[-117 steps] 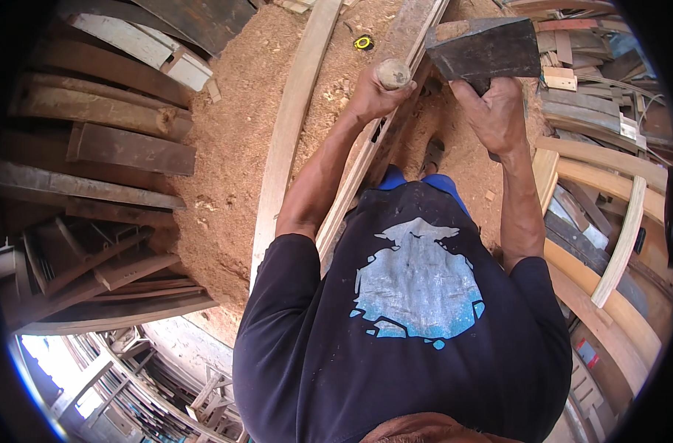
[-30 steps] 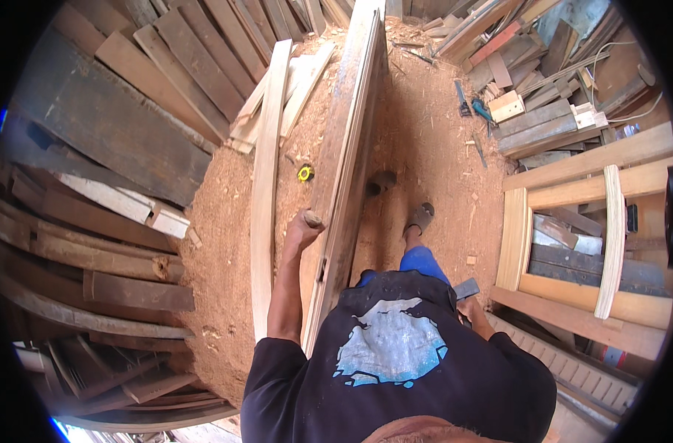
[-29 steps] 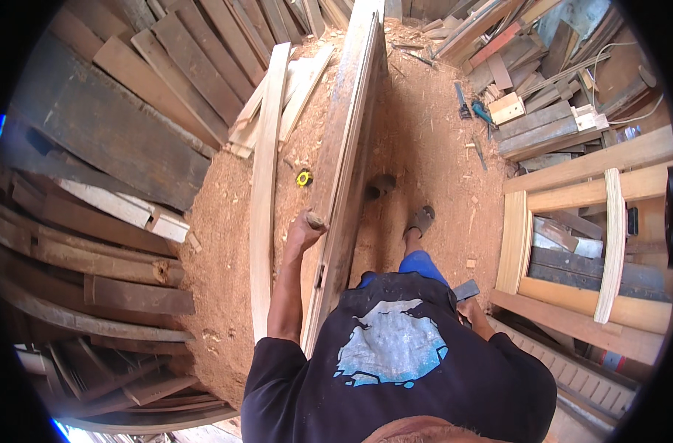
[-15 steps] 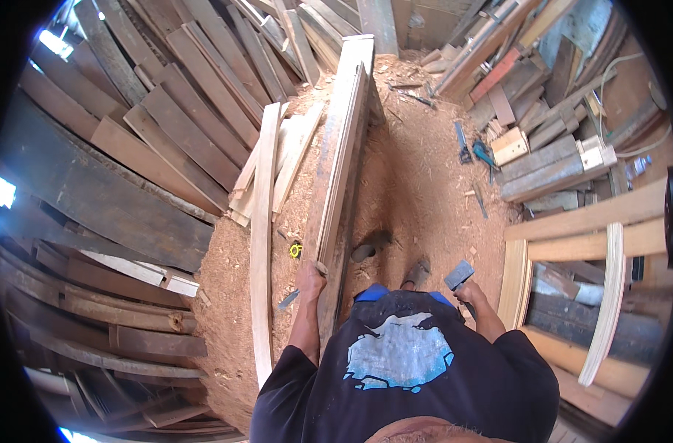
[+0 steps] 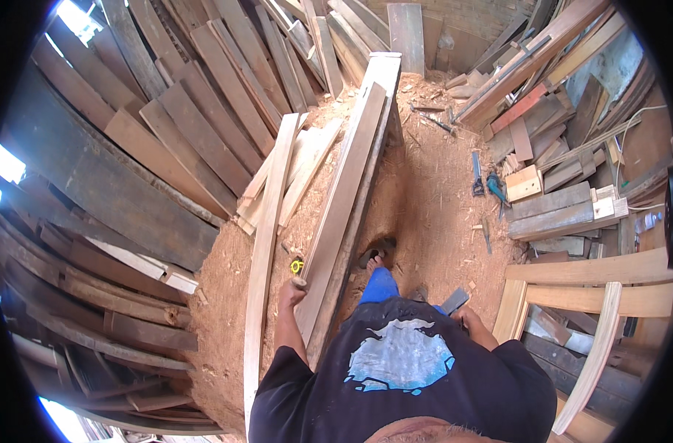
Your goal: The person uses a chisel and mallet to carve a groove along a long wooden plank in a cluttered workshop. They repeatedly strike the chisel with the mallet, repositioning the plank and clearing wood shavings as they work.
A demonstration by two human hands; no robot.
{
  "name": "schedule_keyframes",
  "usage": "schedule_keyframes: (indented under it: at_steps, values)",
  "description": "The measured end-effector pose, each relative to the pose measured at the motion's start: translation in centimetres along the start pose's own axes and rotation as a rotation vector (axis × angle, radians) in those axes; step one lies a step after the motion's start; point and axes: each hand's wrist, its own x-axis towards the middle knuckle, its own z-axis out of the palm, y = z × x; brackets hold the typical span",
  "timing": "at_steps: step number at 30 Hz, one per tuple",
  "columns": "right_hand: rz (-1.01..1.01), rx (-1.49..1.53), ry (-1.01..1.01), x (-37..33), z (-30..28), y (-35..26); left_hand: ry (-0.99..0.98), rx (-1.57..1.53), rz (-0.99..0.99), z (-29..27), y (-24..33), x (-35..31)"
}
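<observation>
My left hand (image 5: 291, 294) is closed around a chisel, its round wooden handle end (image 5: 299, 282) showing above the fist. The blade is hidden now; the earlier head view shows it below the hand. This hand is at the left edge of a long brown plank (image 5: 342, 207), near its close end. The plank lies with its broad face up on a narrow bench beam (image 5: 384, 65). Over on the right, my right hand (image 5: 469, 318) grips a hammer with a grey, block-shaped head (image 5: 455, 300), held beside my body and away from the plank.
A yellow tape measure (image 5: 297, 265) lies left of the bench. Beside it runs a long pale board (image 5: 266, 244). On the shavings-covered floor to the right are a saw-like tool (image 5: 477, 174) and a teal power tool (image 5: 496, 187). Leaning boards (image 5: 181, 140) crowd the left; a wooden frame (image 5: 595, 295) stands right.
The plank on the bench now shows its broad face, where its narrow edge showed before. My left hand has moved left and nearer. The hammer has come closer to my body.
</observation>
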Motion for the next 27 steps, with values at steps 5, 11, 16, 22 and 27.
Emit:
schedule_keyframes:
  at_steps: [5,11,16,22,27]
  values:
    - [-0.08,0.065,0.017,5.6,0.0,3.8,-0.092,-0.115,-0.15,-1.0,-1.7,1.9]
    - [-0.188,0.119,0.097,5.2,-2.9,2.8,-0.189,0.002,-0.215,0.0,-2.2,3.0]
    - [-0.077,-0.253,0.037,-4.8,-10.5,-16.6,-0.28,-0.001,-0.24,0.4,-4.6,6.1]
    - [-0.22,-0.027,0.353,3.4,-12.3,-21.0,-0.131,0.014,-0.142,0.6,-2.3,12.0]
    - [-0.15,0.036,0.345,3.9,-18.6,-23.2,-0.117,0.017,-0.02,1.0,11.6,19.7]
